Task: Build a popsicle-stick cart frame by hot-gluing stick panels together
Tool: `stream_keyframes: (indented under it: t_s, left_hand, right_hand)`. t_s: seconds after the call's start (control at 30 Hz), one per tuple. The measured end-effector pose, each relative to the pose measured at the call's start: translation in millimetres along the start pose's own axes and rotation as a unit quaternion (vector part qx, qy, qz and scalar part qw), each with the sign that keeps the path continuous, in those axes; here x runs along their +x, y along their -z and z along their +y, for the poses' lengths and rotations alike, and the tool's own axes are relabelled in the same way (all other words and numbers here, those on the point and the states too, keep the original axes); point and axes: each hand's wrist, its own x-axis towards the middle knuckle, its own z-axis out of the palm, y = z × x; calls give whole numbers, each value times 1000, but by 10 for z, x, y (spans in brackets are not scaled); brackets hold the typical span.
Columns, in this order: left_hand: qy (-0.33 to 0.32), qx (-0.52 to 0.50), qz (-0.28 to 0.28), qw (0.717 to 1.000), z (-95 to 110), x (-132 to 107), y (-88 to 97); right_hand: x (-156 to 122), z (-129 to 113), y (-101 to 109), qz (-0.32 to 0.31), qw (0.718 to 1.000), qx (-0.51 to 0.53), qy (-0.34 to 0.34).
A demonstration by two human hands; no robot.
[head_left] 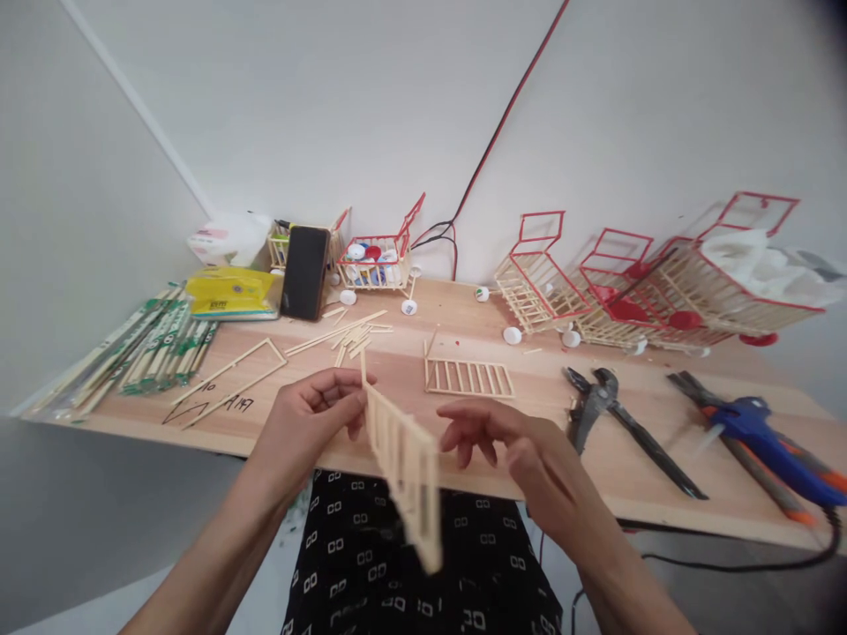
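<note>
My left hand (316, 413) pinches the top end of a pale wooden stick panel (405, 459), a ladder-like grid that hangs over the table's front edge above my lap. My right hand (503, 441) hovers just right of the panel with its fingers loosely curled and apart, holding nothing. A second, flat stick panel (468, 377) lies on the wooden table (543, 414) just beyond my hands.
Pliers (618, 422) and a blue glue gun (771, 445) lie at right. Red-and-wood stick carts (655, 282) stand along the wall. Loose sticks (350, 335), a stick frame (231, 381), packed chopsticks (146, 348), a phone (304, 272), a yellow packet (231, 293) and bottle caps sit at left.
</note>
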Motion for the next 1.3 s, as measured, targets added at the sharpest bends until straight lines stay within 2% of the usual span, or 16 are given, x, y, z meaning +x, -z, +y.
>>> stream_keyframes:
  t_s: [0.1,0.23,0.43,0.57,0.7,0.83,0.97,1.07,1.3]
  left_hand:
    - [-18,7,-16,1000,-80,0,-31]
    - [-17,0,-44,999,-100,-29,-84]
    - [-9,-12,-104,994,-18,-64,-158]
    - [-36,14,-138,990,93,-12,-184]
    - [-82,12,-118,990,193,163,-208]
    - [-126,-3,-78,989,169,472,-210]
    - [-140,7,-72,988,75,775,-228]
    - [-132,16,-75,988,28,927,-264]
    - [-113,68,-67,989,-83,1071,-295]
  right_hand:
    - [-96,-69,51,-11,999,25,-27]
    - [-105,-5,105,51,996,-35,-69]
    - [-27,85,131,140,981,-15,-131]
    - [11,103,215,148,978,38,-140]
    - [84,158,382,196,967,88,-136]
    - [238,220,604,245,957,126,-94]
    - [412,286,774,249,953,147,-91]
    - [486,347,823,236,955,150,-100]
    - [508,439,842,232,952,151,-130]
